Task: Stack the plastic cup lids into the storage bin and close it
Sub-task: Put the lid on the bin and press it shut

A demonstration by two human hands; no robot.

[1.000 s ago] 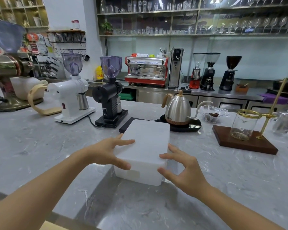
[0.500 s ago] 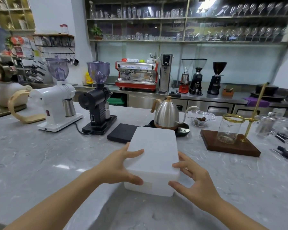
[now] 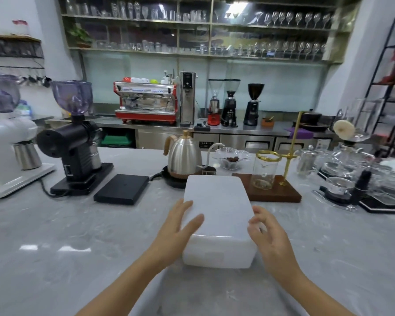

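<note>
Two hands flank the storage bin [image 3: 217, 222], lid on, sitting on the grey marbled counter [image 3: 78, 236] just in front of the wooden drip stand [image 3: 274, 192] and the kettle [image 3: 184, 156]. Left hand [image 3: 178, 229]: fingers spread, flat against the bin's left edge, not gripping. Right hand [image 3: 268, 233]: loosely curled and empty, just beside the near right corner; contact unclear, blurred. Bin is a white translucent plastic box, rounded corners, matte lid with a seam above the base. Likely light, semi-rigid, walls slightly flexy, smooth so a bit slippery. Best hold: both long sides, palms under the lid rim. Cup lids not visible; can't confirm they're inside.
</note>
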